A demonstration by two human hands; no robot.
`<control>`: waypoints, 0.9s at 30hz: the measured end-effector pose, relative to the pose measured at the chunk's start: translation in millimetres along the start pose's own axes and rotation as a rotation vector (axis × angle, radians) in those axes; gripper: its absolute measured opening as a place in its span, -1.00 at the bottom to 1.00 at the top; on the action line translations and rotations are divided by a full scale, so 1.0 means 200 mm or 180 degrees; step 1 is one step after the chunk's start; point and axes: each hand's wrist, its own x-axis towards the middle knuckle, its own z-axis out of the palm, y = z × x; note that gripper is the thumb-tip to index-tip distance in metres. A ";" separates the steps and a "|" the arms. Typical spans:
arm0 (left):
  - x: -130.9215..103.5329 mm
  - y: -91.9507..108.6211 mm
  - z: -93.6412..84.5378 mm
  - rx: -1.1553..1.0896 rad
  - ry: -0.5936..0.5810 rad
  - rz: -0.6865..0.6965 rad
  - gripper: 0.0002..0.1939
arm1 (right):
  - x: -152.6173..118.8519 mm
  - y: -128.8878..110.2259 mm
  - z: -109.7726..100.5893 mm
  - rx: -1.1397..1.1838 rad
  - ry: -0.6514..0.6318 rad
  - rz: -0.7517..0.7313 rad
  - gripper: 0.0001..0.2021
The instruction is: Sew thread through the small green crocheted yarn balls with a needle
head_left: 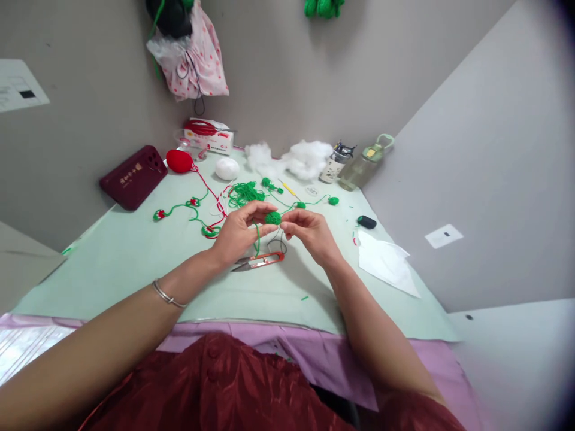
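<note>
A small green crocheted piece is held between the thumb and fingers of my left hand, above the middle of the table. My right hand is pinched closed at the piece's right side; what lies between its fingertips is too small to make out. Green yarn hangs below my left fingers. Under the hands lie thread snips with an orange handle, beside a dark loop of thread. Small green crocheted pieces joined by yarn rest beyond my right hand.
Behind my hands are a green yarn tangle, a yellow-handled hook, white stuffing and a white yarn ball. A red yarn ball and a maroon phone stand left. A bottle and white paper are right.
</note>
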 end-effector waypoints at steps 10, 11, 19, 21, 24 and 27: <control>-0.01 0.01 -0.01 0.0977 -0.0016 0.0414 -0.80 | -0.05 0.03 0.06 -0.0502 -0.0009 -0.0509 -0.79; -0.01 0.01 -0.01 0.1047 -0.0060 0.0398 -0.80 | -0.05 0.03 0.07 -0.0934 0.0053 -0.0744 -0.85; 0.00 -0.02 -0.02 0.1251 -0.0437 0.0061 -0.75 | -0.05 -0.05 0.05 -0.1489 0.0646 -0.1361 -0.88; 0.01 -0.02 -0.02 0.1167 -0.0614 -0.0258 -0.75 | -0.05 -0.12 0.00 -0.0659 0.0807 -0.0998 -0.82; 0.01 0.03 -0.02 0.0658 -0.0952 -0.0922 -0.66 | -0.04 -0.20 -0.10 0.0402 0.0529 -0.0204 -0.69; 0.02 0.08 -0.04 0.0190 -0.1195 -0.1283 -0.57 | -0.01 -0.20 -0.25 0.0953 0.0542 0.0191 -0.70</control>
